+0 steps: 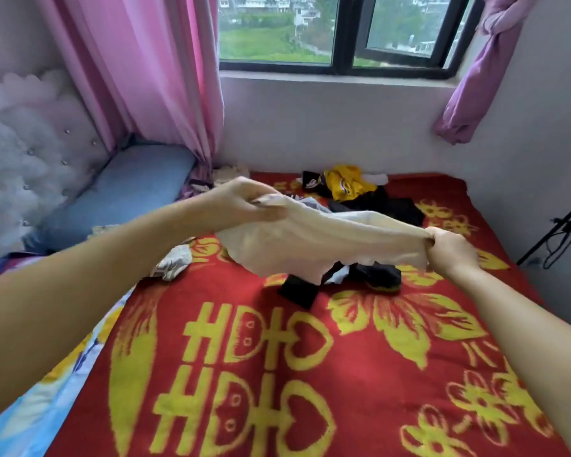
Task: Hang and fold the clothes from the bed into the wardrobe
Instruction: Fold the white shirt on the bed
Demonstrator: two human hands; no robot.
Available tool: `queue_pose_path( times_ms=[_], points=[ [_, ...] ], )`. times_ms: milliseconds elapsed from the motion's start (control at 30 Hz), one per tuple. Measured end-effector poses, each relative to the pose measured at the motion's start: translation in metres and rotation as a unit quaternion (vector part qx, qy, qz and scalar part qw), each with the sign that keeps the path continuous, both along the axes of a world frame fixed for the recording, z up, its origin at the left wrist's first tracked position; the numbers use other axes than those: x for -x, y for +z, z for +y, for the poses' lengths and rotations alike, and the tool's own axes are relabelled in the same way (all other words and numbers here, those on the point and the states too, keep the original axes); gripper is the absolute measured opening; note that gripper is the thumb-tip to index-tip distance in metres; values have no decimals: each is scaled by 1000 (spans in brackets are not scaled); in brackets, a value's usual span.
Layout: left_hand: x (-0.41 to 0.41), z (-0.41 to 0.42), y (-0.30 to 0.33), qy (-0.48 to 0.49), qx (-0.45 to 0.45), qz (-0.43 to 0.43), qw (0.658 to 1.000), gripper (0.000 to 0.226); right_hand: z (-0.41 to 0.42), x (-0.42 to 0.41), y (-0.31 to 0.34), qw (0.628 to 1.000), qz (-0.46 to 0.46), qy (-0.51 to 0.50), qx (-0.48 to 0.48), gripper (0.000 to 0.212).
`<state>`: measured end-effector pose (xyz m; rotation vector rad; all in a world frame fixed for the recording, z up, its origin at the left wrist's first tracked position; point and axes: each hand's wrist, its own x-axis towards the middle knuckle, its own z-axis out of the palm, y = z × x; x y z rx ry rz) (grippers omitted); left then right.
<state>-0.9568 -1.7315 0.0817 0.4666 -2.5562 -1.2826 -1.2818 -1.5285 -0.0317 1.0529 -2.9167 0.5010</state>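
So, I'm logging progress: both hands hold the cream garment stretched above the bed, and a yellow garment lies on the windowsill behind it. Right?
Not quite. The left hand and right hand do hold the cream garment stretched above the bed, but the head view shows the yellow garment lying on the bed, not the windowsill.

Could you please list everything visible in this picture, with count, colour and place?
cream cloth garment: 1, cream, stretched between both hands above the bed
yellow jersey: 1, yellow with purple trim, far end of bed
black clothes: a pile, black, mid-bed
red patterned blanket: 1, red and yellow, covering bed
pink curtain: 1, left of window
blue cushion: 1, beside headboard
left hand: 1, grip on garment
right hand: 1, grip on garment
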Motion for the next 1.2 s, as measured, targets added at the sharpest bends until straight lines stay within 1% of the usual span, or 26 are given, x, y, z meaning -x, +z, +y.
queue_pose_path(
  times_ms=[67, 167, 267, 300, 367, 433, 500, 533, 567, 600, 667, 700, 733, 800, 833, 867, 933, 967, 1000, 1033, 1067, 1100, 1133, 1200],
  points=[
    [-3, 30, -56, -62, 5, -91, 994, 8, 16, -8, -40, 997, -71, -5, -22, 18],
    [-8, 84, -152, -140, -25, -217, 966, 20, 48, -24, -108, 986, -158, -45, -12, 20],
    [-14, 139, -241, -209, -12, -287, 935, 20, 81, -35, -176, 978, -196, -69, -19, 24],
    [-19, 158, -265, -231, -5, -301, 925, 22, 93, -41, -193, 974, -213, -79, -18, 25],
    [-27, 189, -305, -270, 6, -298, 915, 31, 110, -49, -220, 970, -225, -93, -19, 26],
    [-34, 215, -334, -302, -1, -280, 911, 38, 117, -56, -233, 975, -210, -70, -29, 23],
    [-33, 234, -359, -311, -9, -261, 914, 39, 106, -62, -243, 980, -198, -9, -29, 20],
    [-32, 242, -367, -310, -14, -251, 917, 39, 94, -67, -247, 981, -187, 39, -27, 22],
    [-30, 248, -374, -307, -28, -245, 919, 37, 80, -77, -251, 978, -178, 102, -28, 28],
    [-29, 254, -381, -301, -43, -243, 921, 35, 67, -90, -255, 967, -181, 175, -37, 36],
    [-30, 265, -391, -296, -67, -244, 921, 36, 45, -122, -267, 922, -215, 308, -89, 55],
    [-30, 268, -397, -292, -82, -243, 921, 37, 38, -137, -278, 900, -230, 348, -128, 61],
    [-30, 268, -402, -288, -97, -240, 922, 38, 36, -148, -289, 882, -243, 367, -168, 65],
    [-32, 268, -408, -278, -123, -241, 922, 38, 45, -156, -308, 857, -284, 351, -248, 73],
    [-33, 269, -411, -271, -133, -247, 921, 37, 56, -157, -317, 835, -302, 351, -297, 74],
    [-35, 270, -414, -268, -141, -252, 919, 38, 71, -156, -323, 802, -303, 373, -356, 74],
    [-36, 270, -419, -270, -167, -266, 910, 40, 106, -157, -334, 724, -254, 444, -463, 73],
    [-36, 268, -421, -264, -196, -278, 903, 41, 122, -159, -339, 683, -235, 469, -509, 78],
    [-34, 264, -422, -246, -236, -287, 895, 42, 136, -161, -342, 651, -224, 489, -536, 82],
    [-31, 259, -423, -221, -280, -292, 887, 41, 144, -163, -345, 640, -219, 506, -536, 80],
    [-28, 253, -423, -205, -313, -298, 878, 40, 147, -164, -345, 645, -219, 518, -518, 73],
    [-24, 246, -423, -193, -333, -303, 872, 37, 144, -163, -344, 660, -230, 516, -495, 63],
    [-21, 238, -423, -181, -349, -307, 867, 35, 138, -159, -343, 684, -248, 501, -469, 53],
    [-12, 213, -423, -131, -384, -314, 858, 34, 114, -146, -338, 744, -332, 412, -408, 31]
  ],
)
